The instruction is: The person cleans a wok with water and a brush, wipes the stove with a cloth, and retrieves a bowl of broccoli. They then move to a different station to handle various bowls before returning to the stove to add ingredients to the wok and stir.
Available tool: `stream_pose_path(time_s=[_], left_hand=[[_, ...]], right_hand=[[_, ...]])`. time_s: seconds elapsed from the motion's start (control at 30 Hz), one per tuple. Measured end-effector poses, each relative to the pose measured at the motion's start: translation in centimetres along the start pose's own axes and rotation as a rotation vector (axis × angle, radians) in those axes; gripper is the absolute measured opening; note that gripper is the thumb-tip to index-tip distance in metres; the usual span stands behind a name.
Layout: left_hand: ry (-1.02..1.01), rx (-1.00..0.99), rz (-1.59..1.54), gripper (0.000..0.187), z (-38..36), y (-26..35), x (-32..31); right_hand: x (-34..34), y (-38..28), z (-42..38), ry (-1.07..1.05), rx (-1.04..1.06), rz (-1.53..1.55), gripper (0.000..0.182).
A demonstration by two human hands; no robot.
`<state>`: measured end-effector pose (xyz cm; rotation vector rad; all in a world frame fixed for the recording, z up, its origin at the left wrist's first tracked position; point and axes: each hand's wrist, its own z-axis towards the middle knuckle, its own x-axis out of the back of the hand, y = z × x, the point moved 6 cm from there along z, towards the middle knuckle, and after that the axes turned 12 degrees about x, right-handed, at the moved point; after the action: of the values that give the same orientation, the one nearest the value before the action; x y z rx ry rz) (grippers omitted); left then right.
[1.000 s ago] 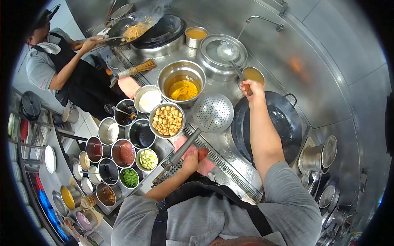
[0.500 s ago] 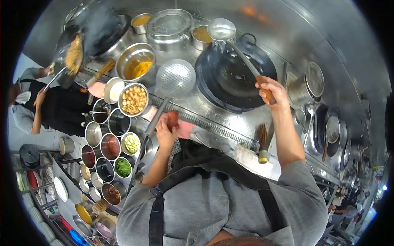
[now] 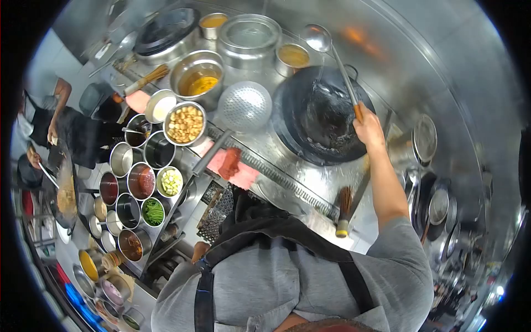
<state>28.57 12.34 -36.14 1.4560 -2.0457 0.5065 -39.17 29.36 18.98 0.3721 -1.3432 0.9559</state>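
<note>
**Ladle over the wok, right hand on the handle**

Ladle (image 3: 319,37) bowl sits high, past the far rim of the wok (image 3: 323,113), near the steel back wall. Its long handle runs down across the wok to the right hand (image 3: 368,128), which is closed round the wooden end. Wok is dark, with a little wet residue at the bottom, no food.

Left hand: only a sliver shows low by the apron near the counter front; can't tell if it is closed or holding anything.

Containers:
- bowl of fried tofu cubes (image 3: 185,123), just left of the skimmer (image 3: 244,106), which lies idle with its handle pointing to the counter edge
- big steel pot of yellow oil (image 3: 198,80) behind it
- lidded pot (image 3: 248,34) at the back, small pot of orange-brown liquid (image 3: 292,55) beside it
- small white-filled bowl (image 3: 160,105)
- cluster of tins on the left: red sauce (image 3: 141,180), chopped pale vegetable (image 3: 171,181), green beans (image 3: 152,212), others dark or unclear

Edges/room: red cloth (image 3: 231,164) lies on the grated drain strip between tins and wok. Brush (image 3: 344,210) rests on the counter edge right of the torso. Tins are packed touching; the strip in front of the wok is the barest stretch. Another person (image 3: 55,119) stands far left, holding a second wok (image 3: 63,191) of noodles, well apart.
</note>
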Motion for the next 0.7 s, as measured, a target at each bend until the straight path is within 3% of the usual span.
stream_pose_path(time_s=[0.1,0.13,0.17,0.2,0.23,0.27,0.3,0.33,0.37,0.4,0.43,0.47,0.5,0.57,0.6,0.7], left_hand=[[-0.018,-0.138,0.268,0.036,-2.2,-0.4,0.9],[-0.242,-0.016,0.171,0.027,-0.4,-2.2,-0.9],[-0.234,0.000,0.147,0.027,-2.3,-2.8,-1.2],[-0.151,0.049,0.131,0.024,-2.8,-1.3,1.8],[-0.069,0.099,0.117,0.022,-5.0,1.2,8.9],[0.132,-0.108,0.137,0.019,-4.5,2.0,9.3],[0.140,-0.088,0.121,0.019,-4.2,2.1,9.3],[0.157,-0.019,-0.340,0.017,-3.9,1.7,9.4],[0.170,0.049,-0.798,0.016,-3.6,0.9,9.2],[0.175,0.059,-0.803,0.016,-4.1,1.5,10.1],[0.116,0.217,-0.804,0.017,-5.4,2.0,11.6],[0.053,0.371,-0.799,0.018,-6.7,2.2,13.2],[0.057,0.367,-0.793,0.018,-6.5,2.0,14.0],[0.032,-0.224,-0.078,0.022,-6.3,5.2,15.9],[-0.103,-0.198,-0.022,0.026,-7.2,6.9,18.5],[0.017,-0.357,-0.008,0.026,-8.0,13.2,25.5]], right_hand=[[-3.5,-2.7,8.2,-0.004,0.095,-0.040,0.055],[-5.1,-3.7,11.2,-0.050,0.108,-0.069,0.053],[-6.9,-4.7,14.1,-0.094,0.121,-0.099,0.050],[-9.2,-5.3,16.9,-0.117,0.134,-0.123,0.043],[-11.6,-6.0,19.2,-0.114,0.162,-0.115,0.043],[-14.1,-6.4,21.3,-0.137,0.122,-0.070,0.039],[-15.9,-7.2,23.2,-0.161,0.079,-0.025,0.035],[-17.4,-7.8,24.5,-0.199,-0.060,0.112,0.024],[-18.8,-8.4,25.7,-0.206,-0.045,0.119,0.024],[-21.6,-7.8,26.3,-0.260,-0.195,0.528,0.021],[-23.7,-7.7,26.5,-0.308,-0.352,0.936,0.017],[-22.6,-9.3,25.1,-0.176,-0.485,1.204,0.016],[-22.5,-9.7,24.5,-0.169,-0.488,1.208,0.016],[-22.0,-9.4,23.1,-0.070,-0.576,1.459,0.017],[-20.8,-9.7,22.0,-0.064,-0.562,1.522,0.021],[-16.8,-9.1,18.3,-0.003,-0.498,1.588,0.024]])
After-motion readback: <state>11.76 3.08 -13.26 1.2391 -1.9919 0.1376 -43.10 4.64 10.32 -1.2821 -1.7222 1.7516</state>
